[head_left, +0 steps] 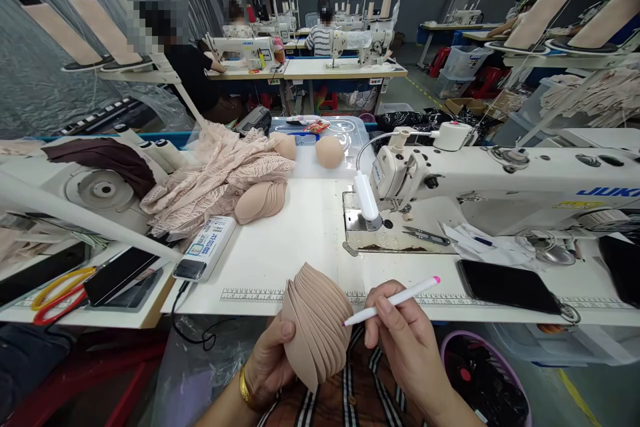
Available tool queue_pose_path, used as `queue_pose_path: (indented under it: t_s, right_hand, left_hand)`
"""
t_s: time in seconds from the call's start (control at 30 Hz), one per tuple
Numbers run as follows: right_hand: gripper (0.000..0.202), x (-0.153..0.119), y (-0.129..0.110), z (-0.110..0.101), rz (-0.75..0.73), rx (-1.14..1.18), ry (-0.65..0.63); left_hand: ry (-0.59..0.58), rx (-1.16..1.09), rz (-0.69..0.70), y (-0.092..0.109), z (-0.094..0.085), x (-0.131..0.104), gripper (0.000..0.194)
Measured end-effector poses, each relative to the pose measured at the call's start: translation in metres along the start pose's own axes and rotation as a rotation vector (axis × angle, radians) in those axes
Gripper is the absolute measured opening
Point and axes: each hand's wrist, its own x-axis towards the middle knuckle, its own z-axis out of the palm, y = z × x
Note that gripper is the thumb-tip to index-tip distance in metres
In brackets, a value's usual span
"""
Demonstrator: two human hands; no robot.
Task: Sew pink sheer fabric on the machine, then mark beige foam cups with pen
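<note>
My left hand (273, 357) is closed round a fanned stack of beige bra cups (317, 327), held over the table's front edge with the thumb on the nearest piece. Between the fingers of my right hand (407, 337) is a white marker pen (393, 300) with a pink end. Its pink tip meets, or almost meets, the right edge of the stack. A second stack of beige cups (263, 202) lies on the white table (300, 240), beside a heap of pale pink lace fabric (225, 170).
A sewing machine (500, 180) stands at the right, with thread snips (426, 235) and a black phone (509, 287) nearby. A white power bank (206, 250) lies left; farther left are scissors (63, 290). Behind, a plastic lid (350, 140) holds rounded cups (330, 152). Other people sit beyond.
</note>
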Motion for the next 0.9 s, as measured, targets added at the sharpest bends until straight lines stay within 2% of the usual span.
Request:
queue_pose_path:
  t_s: [0.1, 0.2, 0.37, 0.43, 0.63, 0.77, 0.9]
  right_hand:
    - [0.03, 0.0, -0.001, 0.001, 0.004, -0.032, -0.012]
    - [0.031, 0.0, 0.001, 0.002, 0.003, -0.03, -0.05]
    - [0.029, -0.001, -0.002, 0.004, -0.004, -0.028, 0.002]
    - [0.032, -0.002, -0.004, 0.008, 0.014, -0.042, 0.016]
    - [0.032, -0.003, -0.004, 0.007, 0.022, -0.007, -0.038]
    - [0.03, -0.004, -0.001, 0.0, -0.02, -0.021, -0.021]
    - [0.033, -0.008, -0.003, 0.006, 0.033, -0.034, -0.01]
  left_hand:
    - [0.02, 0.011, 0.011, -0.001, -0.002, -0.001, 0.098]
    - [0.016, 0.017, 0.015, -0.001, -0.003, -0.001, 0.092]
    - [0.002, 0.022, 0.009, 0.0, 0.002, 0.0, 0.057]
    - [0.009, 0.033, -0.002, 0.0, 0.004, 0.0, 0.052]
    - [-0.002, 0.008, -0.02, 0.001, 0.008, 0.001, 0.055]
    - [0.007, 0.011, -0.026, 0.003, 0.012, 0.001, 0.055]
    - [0.022, 0.05, -0.026, 0.003, 0.012, 0.001, 0.064]
